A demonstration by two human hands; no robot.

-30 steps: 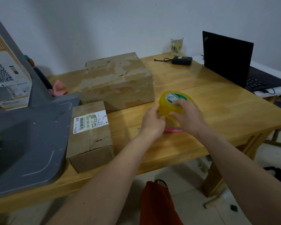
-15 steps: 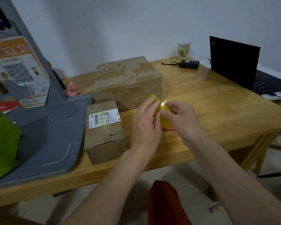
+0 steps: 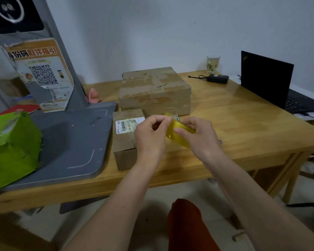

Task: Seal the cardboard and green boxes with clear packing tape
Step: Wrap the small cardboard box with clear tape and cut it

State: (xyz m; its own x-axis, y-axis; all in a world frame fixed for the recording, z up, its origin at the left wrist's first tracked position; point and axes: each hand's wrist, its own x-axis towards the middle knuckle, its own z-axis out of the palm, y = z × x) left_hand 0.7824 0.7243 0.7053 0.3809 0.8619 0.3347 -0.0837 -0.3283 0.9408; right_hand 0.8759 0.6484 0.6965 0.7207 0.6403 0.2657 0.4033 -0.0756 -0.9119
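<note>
Head view, read left to right. A green box [image 3: 11,145] sits at the far left on the grey platform [image 3: 76,142] of a scanning stand, whose upright carries a poster with a QR code [image 3: 42,74]. A small cardboard box [image 3: 127,140] with a barcode label lies on the wooden bench [image 3: 243,127] just beside the platform; a larger cardboard box [image 3: 154,91], already patched with old tape, stands directly behind it.

The left hand [image 3: 149,134] is raised over the small box, thumb and forefinger pinched at the upper edge of the yellow-tinted tape roll [image 3: 178,131]. The right hand [image 3: 198,134] is clamped on the roll, holding it edge-on above the bench.

Judgement: the step in hand is finding and lifting the free end of the tape; no fresh strip appears on any box. The next move calls for peeling a length clear while the right hand steadies the roll, then carrying it to a box seam, probably the small box nearest.

Further right on the bench: a drinking glass [image 3: 213,64], a black adapter with cable [image 3: 217,78] and an open laptop [image 3: 268,80] at the edge. Plain white wall behind; tiled floor below.
</note>
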